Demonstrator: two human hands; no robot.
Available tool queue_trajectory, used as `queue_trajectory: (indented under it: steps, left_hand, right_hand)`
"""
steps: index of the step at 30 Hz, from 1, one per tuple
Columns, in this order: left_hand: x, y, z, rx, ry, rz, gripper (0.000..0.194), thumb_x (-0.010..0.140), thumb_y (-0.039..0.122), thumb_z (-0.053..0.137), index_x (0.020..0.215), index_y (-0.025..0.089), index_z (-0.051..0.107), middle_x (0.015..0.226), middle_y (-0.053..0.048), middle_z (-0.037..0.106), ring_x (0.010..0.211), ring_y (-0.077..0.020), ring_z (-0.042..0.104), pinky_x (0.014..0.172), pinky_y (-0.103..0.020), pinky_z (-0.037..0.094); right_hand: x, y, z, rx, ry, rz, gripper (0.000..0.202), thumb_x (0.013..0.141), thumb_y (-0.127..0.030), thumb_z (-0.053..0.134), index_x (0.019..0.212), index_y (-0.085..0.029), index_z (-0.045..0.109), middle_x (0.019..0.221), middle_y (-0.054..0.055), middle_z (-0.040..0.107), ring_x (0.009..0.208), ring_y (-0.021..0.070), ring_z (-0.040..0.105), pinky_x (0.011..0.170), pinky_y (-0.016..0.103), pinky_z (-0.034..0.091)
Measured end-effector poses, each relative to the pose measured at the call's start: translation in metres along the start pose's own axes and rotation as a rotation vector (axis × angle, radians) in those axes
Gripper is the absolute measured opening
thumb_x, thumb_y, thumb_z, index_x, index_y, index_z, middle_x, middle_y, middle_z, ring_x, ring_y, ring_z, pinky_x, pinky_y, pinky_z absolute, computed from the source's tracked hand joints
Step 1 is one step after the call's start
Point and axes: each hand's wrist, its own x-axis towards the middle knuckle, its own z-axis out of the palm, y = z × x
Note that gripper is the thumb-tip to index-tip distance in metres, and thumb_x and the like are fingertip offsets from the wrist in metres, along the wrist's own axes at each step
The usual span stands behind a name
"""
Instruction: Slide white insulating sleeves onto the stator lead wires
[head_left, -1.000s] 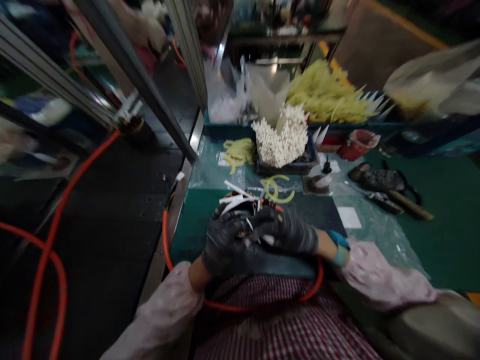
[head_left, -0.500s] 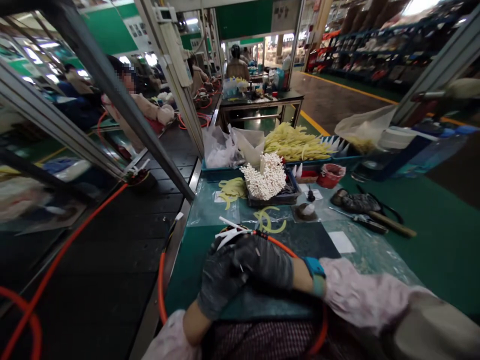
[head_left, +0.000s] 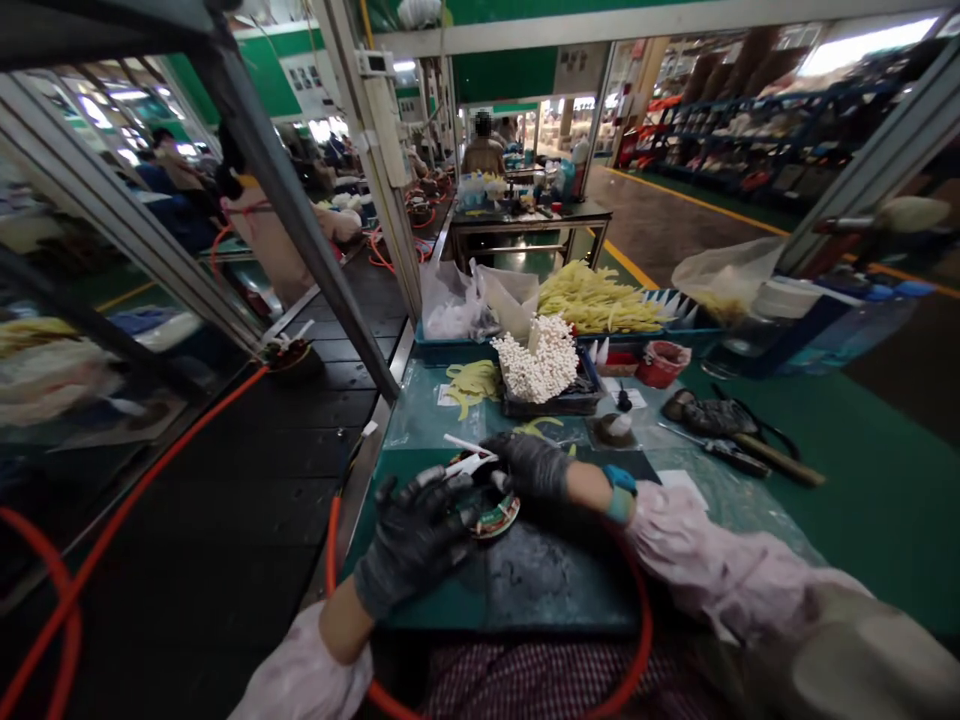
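Note:
A round part with a green circuit board (head_left: 499, 517) lies on the mat in front of me, with white sleeved wires (head_left: 469, 462) sticking out at its far side. My left hand (head_left: 416, 540), in a dark glove, has its fingers spread beside and partly over the part's left edge. My right hand (head_left: 531, 466), gloved too, is curled over the part's upper right side by the wires; its fingertips are partly hidden. An orange cable (head_left: 643, 620) loops under my right forearm and along the table's front.
A tray of white beaded pieces (head_left: 536, 360) stands beyond my hands, with yellow-green strips (head_left: 472, 382) beside it. To the right lie a hammer (head_left: 780, 460), a screwdriver (head_left: 720, 448) and a red cup (head_left: 662, 362). Dark conveyor slats (head_left: 322, 470) run along the left, past a metal post (head_left: 300, 220).
My hands were close together over the part. The left has moved left and its fingers have spread; the right has shifted away slightly. The circuit board now shows between them.

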Motion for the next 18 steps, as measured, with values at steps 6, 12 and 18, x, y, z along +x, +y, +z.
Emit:
queue_trajectory:
  steps: [6,12,18]
  left_hand:
    - [0.001,-0.009,0.003,-0.104,-0.085,0.233,0.026,0.099,0.051,0.088,0.119,0.035,0.082,0.129,0.000,0.085,0.143,-0.0234,0.066,0.136,-0.042,0.039]
    - [0.006,0.013,0.018,-0.136,0.006,0.118,0.035,0.099,0.050,0.089,0.117,0.024,0.076,0.109,-0.006,0.085,0.117,-0.0284,0.078,0.104,-0.042,0.066]
    - [0.005,0.047,0.033,-0.015,0.138,-0.074,0.028,0.101,0.039,0.088,0.116,0.022,0.071,0.114,-0.006,0.084,0.124,-0.0300,0.077,0.109,-0.045,0.065]
  right_hand:
    - [0.030,0.008,-0.004,0.167,-0.155,-0.058,0.043,0.083,-0.015,0.088,0.126,-0.020,0.087,0.118,0.007,0.089,0.102,0.0236,0.084,0.095,0.034,0.069]
    - [-0.051,0.022,-0.012,0.182,0.089,0.039,0.047,0.115,-0.039,0.057,0.158,-0.027,0.068,0.148,0.011,0.081,0.129,0.0300,0.082,0.107,0.046,0.070]
    - [-0.070,0.037,0.018,-0.128,0.408,0.050,0.047,0.109,-0.023,0.053,0.151,-0.024,0.074,0.141,0.015,0.084,0.124,0.0333,0.083,0.108,0.054,0.071]
